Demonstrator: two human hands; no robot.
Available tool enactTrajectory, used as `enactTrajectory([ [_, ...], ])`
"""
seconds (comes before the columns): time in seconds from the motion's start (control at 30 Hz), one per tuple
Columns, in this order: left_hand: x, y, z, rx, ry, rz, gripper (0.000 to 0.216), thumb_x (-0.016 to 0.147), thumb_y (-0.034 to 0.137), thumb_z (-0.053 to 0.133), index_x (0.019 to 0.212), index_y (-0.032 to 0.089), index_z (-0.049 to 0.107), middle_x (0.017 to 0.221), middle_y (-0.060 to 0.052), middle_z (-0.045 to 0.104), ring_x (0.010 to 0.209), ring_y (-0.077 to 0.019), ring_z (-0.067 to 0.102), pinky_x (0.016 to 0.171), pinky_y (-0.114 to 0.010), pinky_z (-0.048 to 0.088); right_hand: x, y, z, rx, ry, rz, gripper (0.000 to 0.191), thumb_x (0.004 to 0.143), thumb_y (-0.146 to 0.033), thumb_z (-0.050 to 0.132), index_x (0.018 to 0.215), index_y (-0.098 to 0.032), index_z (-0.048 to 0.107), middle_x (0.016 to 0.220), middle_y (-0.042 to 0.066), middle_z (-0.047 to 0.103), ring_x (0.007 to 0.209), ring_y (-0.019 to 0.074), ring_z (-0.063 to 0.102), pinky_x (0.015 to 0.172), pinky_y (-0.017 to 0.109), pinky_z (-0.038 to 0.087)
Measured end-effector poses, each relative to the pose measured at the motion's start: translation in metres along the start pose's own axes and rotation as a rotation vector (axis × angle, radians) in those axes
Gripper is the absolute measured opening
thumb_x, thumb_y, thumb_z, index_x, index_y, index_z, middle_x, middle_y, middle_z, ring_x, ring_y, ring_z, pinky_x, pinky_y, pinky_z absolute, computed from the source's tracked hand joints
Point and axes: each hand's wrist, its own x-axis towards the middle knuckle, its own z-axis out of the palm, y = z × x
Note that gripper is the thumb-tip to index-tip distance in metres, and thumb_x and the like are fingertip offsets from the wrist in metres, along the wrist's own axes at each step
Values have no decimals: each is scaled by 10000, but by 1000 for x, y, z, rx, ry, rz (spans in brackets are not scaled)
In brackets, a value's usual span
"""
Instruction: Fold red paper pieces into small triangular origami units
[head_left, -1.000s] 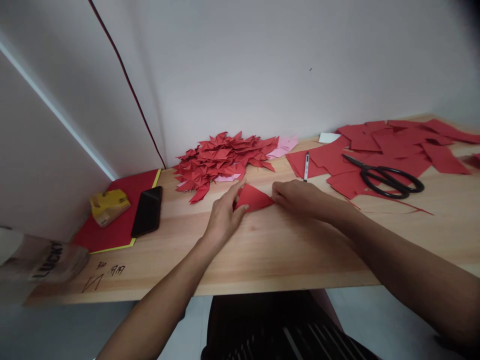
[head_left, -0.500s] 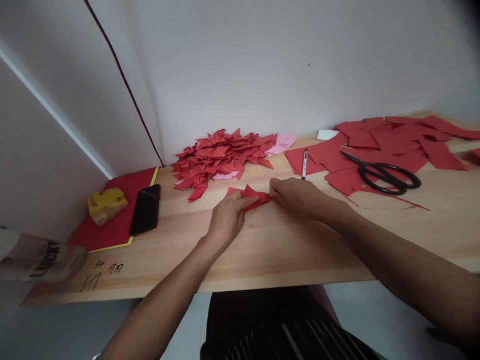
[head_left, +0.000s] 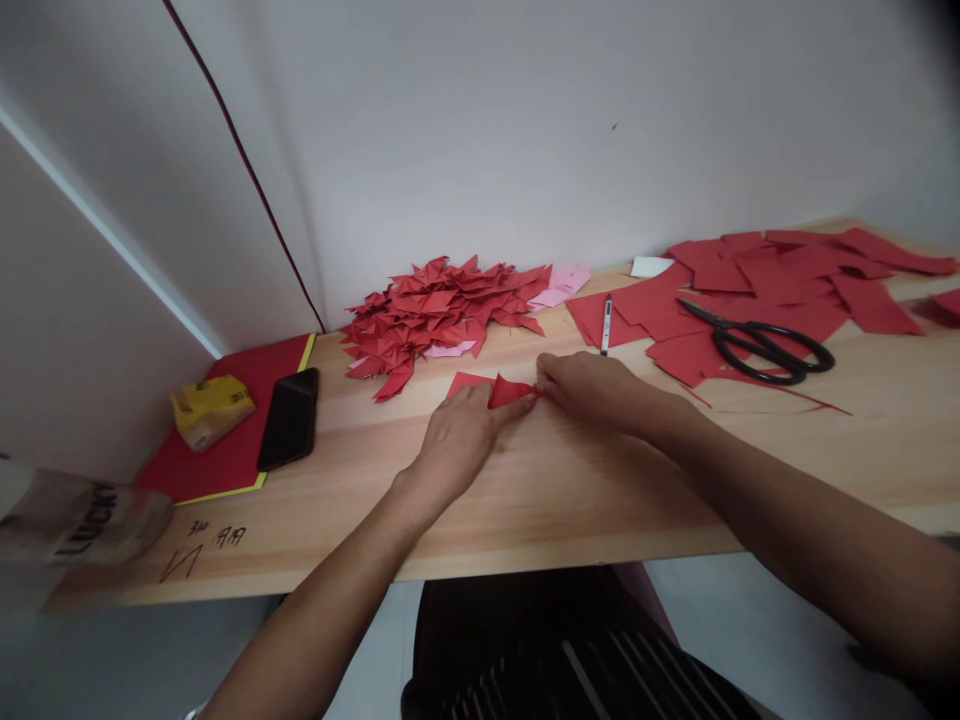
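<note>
A small folded red paper piece (head_left: 504, 390) lies on the wooden table (head_left: 570, 480) between my hands. My left hand (head_left: 457, 438) rests on its left part, fingers pressed flat over the paper. My right hand (head_left: 592, 388) pinches the paper's right tip with closed fingers. Just behind the hands sits a heap of several folded red paper shapes (head_left: 439, 312), with a few pink ones (head_left: 562, 285) at its right edge.
A pen (head_left: 604, 324), black scissors (head_left: 761, 340) and several loose red paper sheets (head_left: 787, 280) lie at the right. A phone (head_left: 289, 418) and a yellow packet (head_left: 210, 410) sit on a red folder (head_left: 225, 455) at the left. A white wall stands behind.
The flat red triangle has been folded over into a narrower, partly raised shape. My left hand slid further onto it; my right hand stayed at its right tip.
</note>
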Motion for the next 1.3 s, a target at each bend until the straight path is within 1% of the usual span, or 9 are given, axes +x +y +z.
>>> enactTrajectory([
  [0.13, 0, -3, 4, 26, 5, 9, 453, 995, 279, 392, 1418, 422, 470, 969, -63, 513, 897, -226, 492, 782, -336, 416, 2, 1, -1, -5, 1, 25, 307, 963, -243, 338, 1034, -135, 616, 887, 148, 701, 785, 257, 658, 573, 292, 329],
  [0.3, 1, -4, 6, 7, 38, 20, 442, 1004, 332, 380, 1415, 482, 443, 941, -52, 498, 881, -221, 494, 759, -325, 412, -9, 5, -4, 42, 40, 41, 314, 959, -204, 341, 1061, -148, 633, 922, 137, 714, 790, 256, 667, 625, 319, 417],
  [0.4, 0, -5, 6, -8, 40, 30, 431, 1003, 363, 383, 1417, 458, 457, 948, -56, 502, 889, -221, 494, 767, -327, 418, -27, -3, -4, 76, 214, -70, 348, 948, -152, 355, 1147, -155, 640, 1155, 141, 690, 1009, 269, 658, 766, 359, 490],
  [0.5, 0, -9, 9, -46, 63, 43, 423, 1009, 342, 366, 1407, 413, 491, 942, -55, 511, 897, -217, 493, 783, -326, 426, -45, -14, 6, 64, 266, -211, 402, 948, -106, 328, 1197, -132, 643, 1244, 143, 672, 1120, 252, 640, 903, 390, 508],
  [0.6, 0, -14, 13, -134, 98, 43, 408, 1013, 317, 354, 1372, 374, 539, 939, -43, 537, 907, -199, 505, 781, -300, 427, -56, -21, 25, 2, 318, -319, 430, 945, -113, 359, 1313, -69, 577, 1370, 174, 595, 1265, 267, 561, 1019, 435, 472],
  [0.73, 0, -17, 15, -172, 125, 32, 366, 1007, 310, 368, 1225, 315, 662, 910, -34, 555, 889, -183, 517, 742, -275, 417, -61, -31, 47, -64, 403, -315, 457, 969, -147, 355, 1380, -35, 521, 1438, 179, 529, 1352, 262, 480, 1098, 448, 409],
  [0.87, 1, -16, 11, -150, 108, 13, 340, 986, 251, 399, 1029, 231, 736, 811, -36, 533, 793, -169, 511, 664, -260, 398, -60, -43, 59, -53, 359, -313, 517, 970, -243, 431, 1437, -21, 455, 1490, 175, 460, 1370, 269, 456, 1134, 461, 362],
  [1.1, 3, -20, 17, -185, 142, 27, 360, 996, 280, 385, 1154, 247, 707, 836, -48, 573, 798, -169, 540, 716, -268, 448, -59, -45, 61, -79, 328, -219, 537, 988, -339, 413, 1441, -55, 465, 1484, 159, 469, 1394, 296, 416, 1163, 515, 269],
  [1.3, 2, -21, 20, -272, 141, 54, 369, 995, 251, 373, 1176, 242, 694, 976, -64, 633, 923, -189, 575, 827, -311, 479, -63, -32, 54, -116, 316, -124, 505, 992, -358, 391, 1410, -105, 519, 1477, 134, 492, 1387, 311, 422, 1144, 526, 269],
])
